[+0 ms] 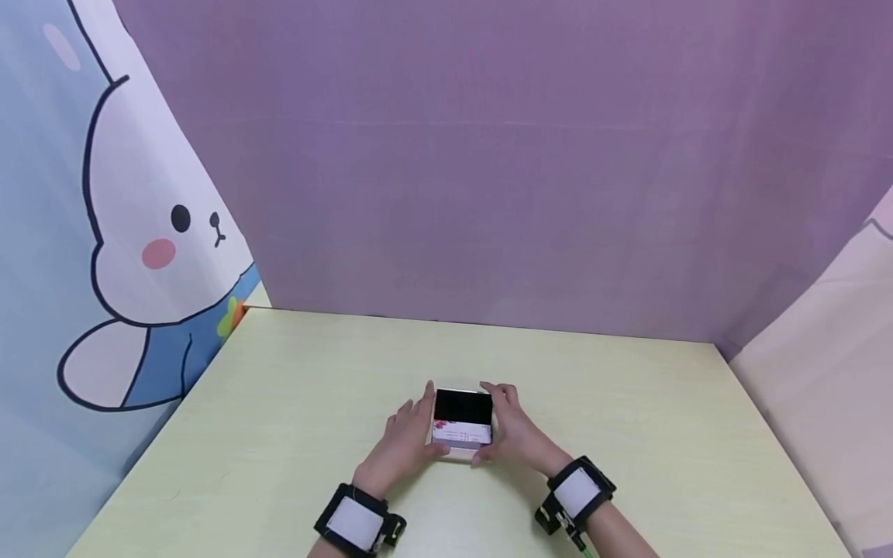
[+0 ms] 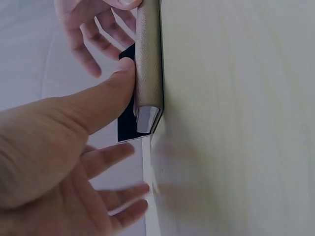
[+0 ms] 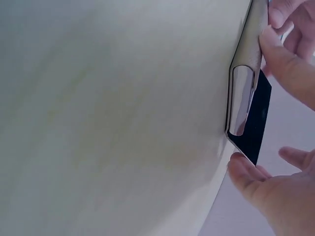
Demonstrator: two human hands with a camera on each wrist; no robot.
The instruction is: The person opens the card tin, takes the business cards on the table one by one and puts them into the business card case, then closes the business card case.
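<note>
Card case (image 1: 463, 421) lies flat on the counter (image 1: 279, 434), near its front middle, lid up, cards showing. Left hand (image 1: 403, 442) and right hand (image 1: 512, 431) flank it, thumbs on its near edge, steadying it; each grip loose, fingers nearly straight.

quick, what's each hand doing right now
Left hand: open, thumb pressing the card case side.
Right hand: open, fingers touching the case's other side.
</note>
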